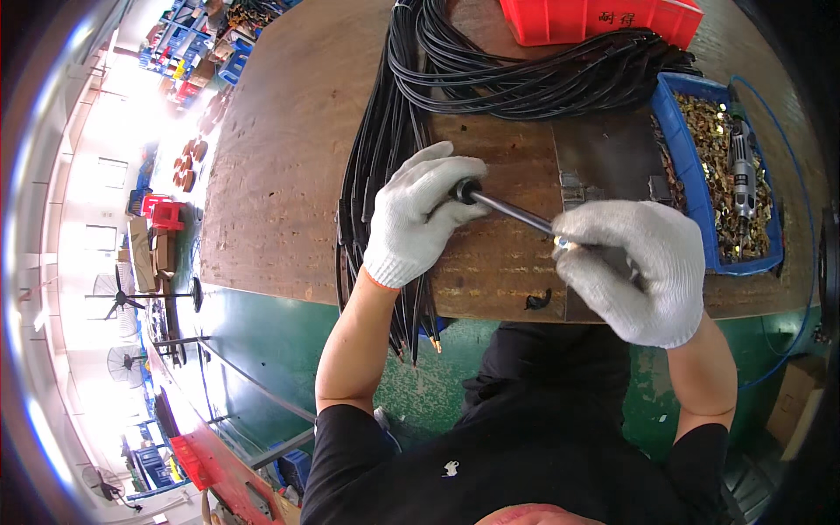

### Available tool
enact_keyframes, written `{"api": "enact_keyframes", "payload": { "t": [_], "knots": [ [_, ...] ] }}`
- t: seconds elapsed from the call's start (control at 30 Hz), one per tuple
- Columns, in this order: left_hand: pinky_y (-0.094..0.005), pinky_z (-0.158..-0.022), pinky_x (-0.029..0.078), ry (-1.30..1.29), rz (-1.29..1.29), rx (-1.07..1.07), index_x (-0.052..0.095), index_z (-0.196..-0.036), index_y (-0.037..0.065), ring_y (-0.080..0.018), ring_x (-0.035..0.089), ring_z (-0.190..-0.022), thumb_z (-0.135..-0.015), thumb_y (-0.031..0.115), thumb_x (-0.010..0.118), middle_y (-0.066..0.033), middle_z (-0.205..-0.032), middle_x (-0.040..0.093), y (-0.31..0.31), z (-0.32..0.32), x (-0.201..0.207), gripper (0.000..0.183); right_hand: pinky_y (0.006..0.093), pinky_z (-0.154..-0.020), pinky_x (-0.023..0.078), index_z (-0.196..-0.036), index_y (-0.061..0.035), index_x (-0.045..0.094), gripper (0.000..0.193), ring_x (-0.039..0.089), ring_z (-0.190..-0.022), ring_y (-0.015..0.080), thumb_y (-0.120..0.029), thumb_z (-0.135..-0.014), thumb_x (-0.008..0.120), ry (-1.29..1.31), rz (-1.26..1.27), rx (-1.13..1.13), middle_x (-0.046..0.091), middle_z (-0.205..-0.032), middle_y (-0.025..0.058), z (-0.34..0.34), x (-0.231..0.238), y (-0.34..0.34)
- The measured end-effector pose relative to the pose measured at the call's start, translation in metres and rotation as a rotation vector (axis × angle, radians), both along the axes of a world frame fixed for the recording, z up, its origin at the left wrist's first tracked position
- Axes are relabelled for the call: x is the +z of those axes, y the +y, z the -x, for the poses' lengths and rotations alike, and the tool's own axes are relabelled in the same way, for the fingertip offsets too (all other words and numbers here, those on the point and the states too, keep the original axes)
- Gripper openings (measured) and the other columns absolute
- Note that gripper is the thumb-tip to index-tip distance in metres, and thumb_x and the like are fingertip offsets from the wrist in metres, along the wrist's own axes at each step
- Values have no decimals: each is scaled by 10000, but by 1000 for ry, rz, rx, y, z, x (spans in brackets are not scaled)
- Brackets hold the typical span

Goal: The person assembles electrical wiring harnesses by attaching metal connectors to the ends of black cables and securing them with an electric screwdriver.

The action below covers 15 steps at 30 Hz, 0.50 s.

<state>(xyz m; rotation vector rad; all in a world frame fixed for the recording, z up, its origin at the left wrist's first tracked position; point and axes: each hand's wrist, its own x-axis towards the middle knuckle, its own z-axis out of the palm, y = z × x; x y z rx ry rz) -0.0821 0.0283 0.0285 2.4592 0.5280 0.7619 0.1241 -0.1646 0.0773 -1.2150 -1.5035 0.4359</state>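
Note:
Between my two gloved hands runs a straight, dark, shiny rod (516, 212) with a thick black round end; I cannot make out whether it is a cable or a tool. My left hand (423, 210) has its fingers closed around the black end. At the other end, my right hand (643, 262) pinches a small brass-coloured metal piece (562, 242) between thumb and fingers, touching the rod's tip. Long black cables (376, 166) lie under and beside my left hand, some hanging over the near table edge with bare brass-coloured ends.
A blue bin (713, 219) at the right holds many small brass-coloured parts, with a grey air tool (744, 175) lying on them. A blue hose (809, 201) curves past it. A red crate (577, 22) stands at the back beside coiled cables (525, 87). The worn tabletop (271, 175) extends left.

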Motion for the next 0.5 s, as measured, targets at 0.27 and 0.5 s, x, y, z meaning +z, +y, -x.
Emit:
{"api": "enact_keyframes", "payload": {
  "t": [0.27, 0.5],
  "knots": [
    [-406, -1015, 554, -38, 123, -108, 708, -1272, 13, -300, 716, -1097, -842, 112, 819, -153, -1148, 742, 1, 6, -8, 454, 218, -564, 482, -1092, -11, 720, 231, 644, -635, 43, 76, -888, 787, -63, -62, 0, 757, -837, 45, -2, 0, 8],
    [-335, -969, 579, -28, 474, 24, 557, -1309, 0, -185, 666, -1087, -886, -161, 751, -126, -1244, 659, -9, 13, -26, 493, 215, -621, 537, -1113, 1, 718, 156, 715, -715, 66, 25, -964, 757, 48, -68, 13, 776, -879, 65, -2, -9, 15]
  ]
}}
